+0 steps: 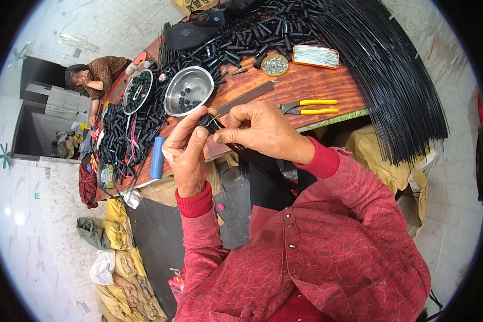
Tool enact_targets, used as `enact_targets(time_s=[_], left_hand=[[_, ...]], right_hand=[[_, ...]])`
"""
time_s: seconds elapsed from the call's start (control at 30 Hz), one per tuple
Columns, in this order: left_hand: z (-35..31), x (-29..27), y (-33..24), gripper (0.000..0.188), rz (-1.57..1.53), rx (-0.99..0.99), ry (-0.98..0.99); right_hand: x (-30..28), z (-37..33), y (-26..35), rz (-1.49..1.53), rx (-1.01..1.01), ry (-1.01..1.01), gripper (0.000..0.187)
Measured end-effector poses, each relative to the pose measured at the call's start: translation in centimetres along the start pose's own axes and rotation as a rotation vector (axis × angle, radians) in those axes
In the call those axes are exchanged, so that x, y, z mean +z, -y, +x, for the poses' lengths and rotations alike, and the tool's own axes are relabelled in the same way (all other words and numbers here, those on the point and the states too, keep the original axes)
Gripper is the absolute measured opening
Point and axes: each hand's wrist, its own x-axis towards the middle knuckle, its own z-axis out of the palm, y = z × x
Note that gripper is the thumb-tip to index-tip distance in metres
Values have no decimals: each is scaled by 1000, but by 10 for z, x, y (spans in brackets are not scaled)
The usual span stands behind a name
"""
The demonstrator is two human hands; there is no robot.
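Observation:
Between the fingertips of my left hand (185, 153) is a small black ribbed part (210, 124), held above the near edge of the table. My right hand (265, 131) closes in a pinch right beside it, and a thin silvery wire (213, 117) shows at the gap between the two hands. Several thin black rods (260, 163) trail from the black part, below my right hand, toward my lap. What exactly the right fingertips grip is partly hidden. Yellow-handled pliers (311, 107) lie on the table to the right of my right hand.
On the wooden table (327, 80) stand a steel bowl (169, 96) with black pieces, a round dish of small metal parts (275, 65) and a tray of silvery pins (315, 56). Black tubes (247, 40) pile behind; long black rods (381, 70) overhang the right. Another person (104, 75) sits far left.

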Motion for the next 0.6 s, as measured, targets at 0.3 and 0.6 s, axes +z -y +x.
enact_targets(time_s=[0.3,0.6], left_hand=[[5,14,3,34,89,75,-83],[3,4,2,41,-39,-57,-125]], right_hand=[[5,8,3,-133,35,-118,39],[18,11,-4,-147,-14,-205,37]])
